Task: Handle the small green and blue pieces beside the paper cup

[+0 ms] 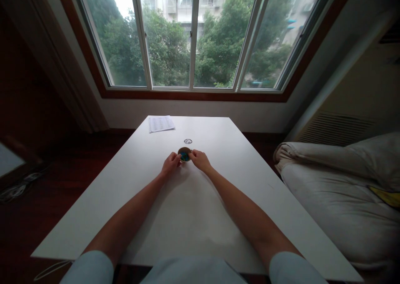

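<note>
Between my two hands is a small round container (185, 149) with a tan inner wall. Small blue and green pieces (185, 156) lie inside it, too small to make out singly. My left hand (170, 163) grips the container's left side, its fingers closed at the rim. On the opposite side my right hand (201, 160) pinches the rim, thumb toward the opening. The container is at or just above the white table (200, 217); I cannot tell whether it touches. Just beyond it a flat round disc (188, 141) with a dark edge rests on the tabletop.
Printed paper sheets (161, 124) lie at the table's far left corner. A wide window (192, 46) is behind the table. To the right stands a sofa with a pale cover (331, 200). Cables (21, 186) lie on the dark red floor at left.
</note>
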A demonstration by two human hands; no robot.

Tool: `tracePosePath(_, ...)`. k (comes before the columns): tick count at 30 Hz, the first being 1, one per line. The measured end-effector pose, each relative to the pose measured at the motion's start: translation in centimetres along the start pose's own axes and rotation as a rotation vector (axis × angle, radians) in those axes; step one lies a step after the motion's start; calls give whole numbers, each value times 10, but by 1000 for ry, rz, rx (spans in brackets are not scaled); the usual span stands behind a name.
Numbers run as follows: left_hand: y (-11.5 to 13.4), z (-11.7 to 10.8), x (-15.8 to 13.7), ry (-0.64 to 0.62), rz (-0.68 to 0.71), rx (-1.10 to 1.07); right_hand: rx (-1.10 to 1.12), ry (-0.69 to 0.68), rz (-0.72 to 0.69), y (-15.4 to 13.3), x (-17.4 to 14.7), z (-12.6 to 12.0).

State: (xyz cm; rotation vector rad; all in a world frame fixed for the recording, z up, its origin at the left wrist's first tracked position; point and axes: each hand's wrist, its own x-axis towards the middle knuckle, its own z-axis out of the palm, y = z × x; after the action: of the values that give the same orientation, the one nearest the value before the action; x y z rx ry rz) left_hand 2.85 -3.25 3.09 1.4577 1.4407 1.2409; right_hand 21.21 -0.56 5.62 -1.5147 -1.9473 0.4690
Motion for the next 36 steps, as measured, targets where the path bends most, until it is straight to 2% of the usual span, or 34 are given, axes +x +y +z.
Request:
tracePosePath(9,-1,-12,1,-15,139,240,14,-88,-82,-5,-1,-4)
tracePosePath(15,-3,-15,5,-33,182,303,234,-231,-13,-6,0,-5)
tracePosePath(18,-4,-15,5,-59,151,284,352,-287,42,-2,2,0)
tracePosePath(24,-8,-14,6,-100,114,144,576,-309,84,4,5,13)
tracePosePath(30,-2,-8,7,-120,-7,-43,804,-331,174,3,3,16)
tracePosePath(33,0,-8,8,-130,-29,-73,852,-329,202,1,1,15)
tracePosePath(36,0,-8,10,-130,-9,-17,777,-283,168,-1,1,17)
